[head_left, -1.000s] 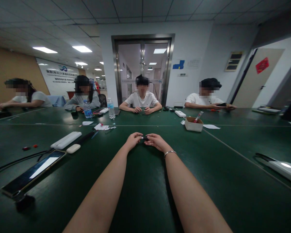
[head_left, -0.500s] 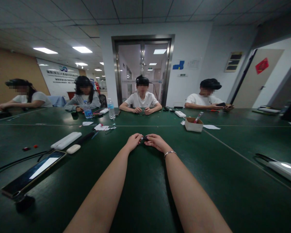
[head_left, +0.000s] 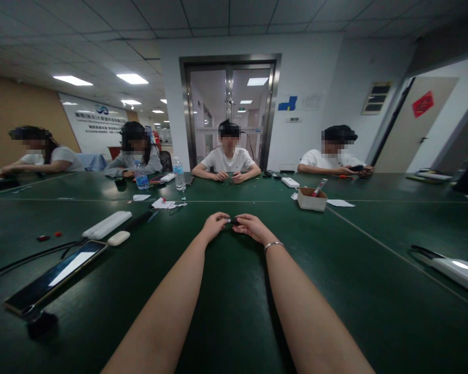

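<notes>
Between my hands is a small black object with a silvery end (head_left: 233, 222), too small to name its kind. My left hand (head_left: 216, 225) pinches its silvery left end with the fingertips. The fingers of my right hand (head_left: 252, 228) close on its black right part, hiding some of it. Both hands rest low over the dark green table (head_left: 234, 291), with the forearms stretched forward. A silvery bracelet (head_left: 273, 246) circles my right wrist.
At left lie a phone (head_left: 58, 278), a white power bank (head_left: 107, 225) and a pale oval case (head_left: 118, 238). Ahead right stands a small box (head_left: 312, 199); bottles (head_left: 178, 174) stand ahead left. A white device (head_left: 460, 272) is at far right. Several people sit across the table.
My left fingertips have shifted slightly on the silvery end, and a little more of the small object shows between my hands. Otherwise my arms keep their place.
</notes>
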`<state>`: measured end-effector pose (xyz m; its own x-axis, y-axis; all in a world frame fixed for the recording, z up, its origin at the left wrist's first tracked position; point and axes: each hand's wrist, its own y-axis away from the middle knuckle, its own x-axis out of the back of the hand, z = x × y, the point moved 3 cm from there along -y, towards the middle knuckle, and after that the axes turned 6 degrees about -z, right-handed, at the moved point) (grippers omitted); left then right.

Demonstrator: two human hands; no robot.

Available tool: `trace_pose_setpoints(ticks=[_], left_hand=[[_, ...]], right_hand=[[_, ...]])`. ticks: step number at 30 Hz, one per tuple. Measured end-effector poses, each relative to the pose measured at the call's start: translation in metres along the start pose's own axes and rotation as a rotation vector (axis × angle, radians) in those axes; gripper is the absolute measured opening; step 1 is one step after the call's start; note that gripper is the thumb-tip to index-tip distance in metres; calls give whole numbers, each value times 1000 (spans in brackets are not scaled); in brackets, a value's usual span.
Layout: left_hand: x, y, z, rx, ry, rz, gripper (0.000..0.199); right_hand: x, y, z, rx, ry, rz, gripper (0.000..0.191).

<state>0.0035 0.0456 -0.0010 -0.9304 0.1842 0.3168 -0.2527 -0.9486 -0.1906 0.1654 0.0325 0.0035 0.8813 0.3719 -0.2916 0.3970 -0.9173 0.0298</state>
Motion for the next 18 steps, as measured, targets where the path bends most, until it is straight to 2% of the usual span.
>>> trace_pose_setpoints(ticks=[6, 18], left_hand=[[0, -2, -2, 8, -2, -6, 23], [-2, 5, 8, 61, -17, -17, 25]], right_hand=[[-1, 0, 0, 4, -3, -1, 10], [-3, 3, -2, 0, -4, 8, 10]])
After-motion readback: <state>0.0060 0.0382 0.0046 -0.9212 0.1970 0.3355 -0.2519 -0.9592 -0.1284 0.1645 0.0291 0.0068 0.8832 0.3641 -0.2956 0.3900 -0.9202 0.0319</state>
